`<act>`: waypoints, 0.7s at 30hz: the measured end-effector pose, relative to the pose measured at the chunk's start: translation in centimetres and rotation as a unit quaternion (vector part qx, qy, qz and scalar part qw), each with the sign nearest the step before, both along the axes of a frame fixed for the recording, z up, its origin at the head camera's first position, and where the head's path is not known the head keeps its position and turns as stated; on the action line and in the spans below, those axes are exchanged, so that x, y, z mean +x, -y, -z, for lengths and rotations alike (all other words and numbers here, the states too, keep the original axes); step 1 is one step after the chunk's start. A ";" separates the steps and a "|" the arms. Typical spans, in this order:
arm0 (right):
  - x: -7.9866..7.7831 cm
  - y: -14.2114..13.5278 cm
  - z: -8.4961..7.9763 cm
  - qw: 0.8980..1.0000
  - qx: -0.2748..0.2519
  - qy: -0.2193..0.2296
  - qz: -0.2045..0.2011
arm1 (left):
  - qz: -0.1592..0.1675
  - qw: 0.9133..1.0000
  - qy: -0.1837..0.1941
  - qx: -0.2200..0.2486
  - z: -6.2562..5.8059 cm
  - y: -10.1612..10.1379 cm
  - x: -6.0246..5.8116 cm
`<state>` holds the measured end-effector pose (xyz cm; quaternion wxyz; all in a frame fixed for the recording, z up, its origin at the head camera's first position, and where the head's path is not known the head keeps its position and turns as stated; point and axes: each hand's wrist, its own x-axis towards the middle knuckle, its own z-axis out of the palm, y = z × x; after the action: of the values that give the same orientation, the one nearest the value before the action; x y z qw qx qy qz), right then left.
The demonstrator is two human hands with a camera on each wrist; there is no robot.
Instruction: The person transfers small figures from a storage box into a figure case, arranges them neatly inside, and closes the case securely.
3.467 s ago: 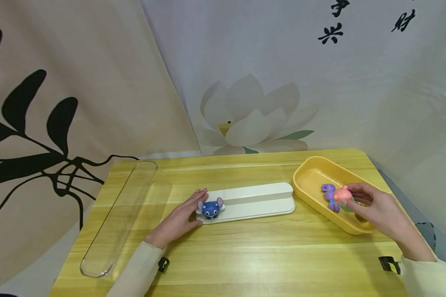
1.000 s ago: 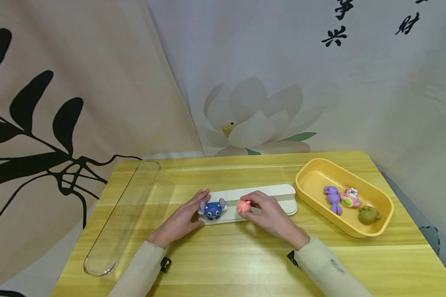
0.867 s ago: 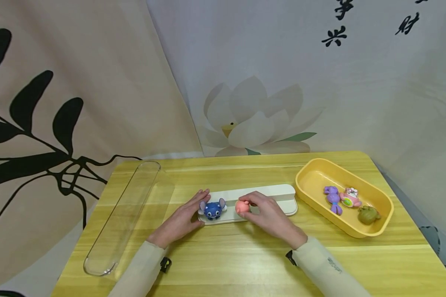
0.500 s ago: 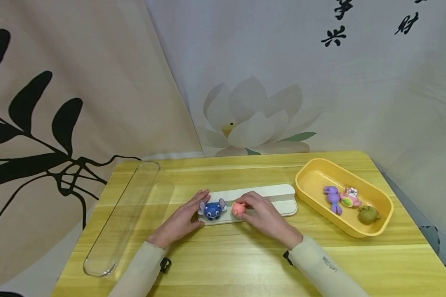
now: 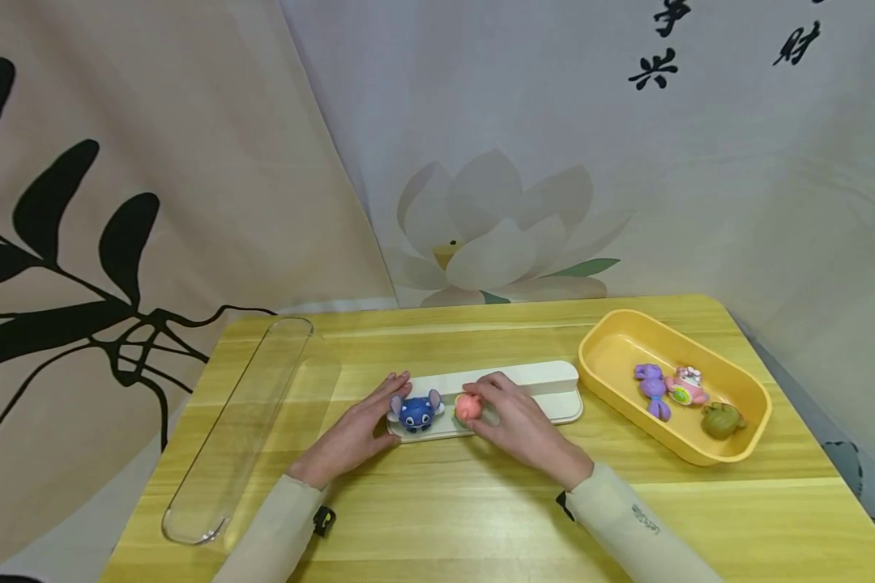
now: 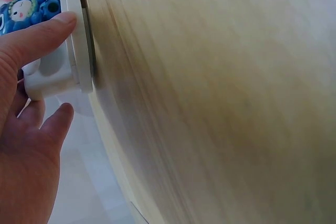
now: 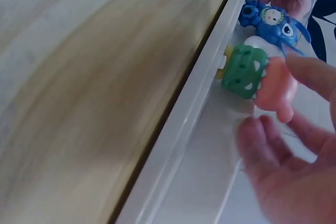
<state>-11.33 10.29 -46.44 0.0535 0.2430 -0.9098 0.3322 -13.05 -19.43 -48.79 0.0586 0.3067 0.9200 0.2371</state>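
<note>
Backdrop: pale cloth point(image 5: 700, 202) with lotus and leaf prints, beyond the white stand point(image 5: 557, 405). Wood-grained table point(image 5: 437, 502), beneath the stand. Clear cover point(image 5: 219, 417), long, left of the stand. Yellow tray point(image 5: 630, 336), just beside the stand's right end, containing three toys: purple figure point(image 5: 653, 390), pink-and-white figure point(image 5: 688, 386), olive-green figure point(image 5: 722, 421). White stand, two-level, bearing two toys. Your left hand point(image 5: 353, 436) holds its left end, thumb on the near rim. Your right hand point(image 5: 518, 425) is over its middle, fingers parted about the pink-headed figure point(image 5: 468, 407); contact cannot be told. Blue figure point(image 5: 416, 413), big-eared, toward the stand's left end. Pink-headed figure, upright on the stand's lower level, beside the blue one: round salmon head, green body, white triangles, yellow feet.
</note>
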 end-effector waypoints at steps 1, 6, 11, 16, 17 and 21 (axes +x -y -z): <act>0.1 0.0 -0.1 1.000 0.006 0.001 0.008 | -0.002 1.000 0.002 0.000 0.0 0.0 0.0; 0.8 0.5 -0.7 0.998 0.018 0.017 0.066 | -0.003 1.000 0.005 0.007 0.0 0.0 0.0; 1.0 1.2 -0.9 0.995 0.018 0.020 0.093 | -0.004 1.000 0.004 0.011 0.0 0.1 0.1; 1.0 1.6 -0.7 0.994 0.020 0.022 0.104 | -0.004 1.000 0.006 0.010 0.0 0.0 0.1; 1.0 1.6 -0.6 0.994 0.018 0.022 0.103 | -0.004 1.000 0.006 0.010 0.1 0.0 0.1; 0.9 1.5 -0.6 0.996 0.002 0.020 0.092 | -0.003 1.000 0.002 0.010 0.1 0.0 0.1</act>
<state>-10.43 8.83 -45.84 0.0654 0.1519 -0.9300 0.3284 -13.00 -19.42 -48.91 0.0566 0.3044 0.9183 0.2467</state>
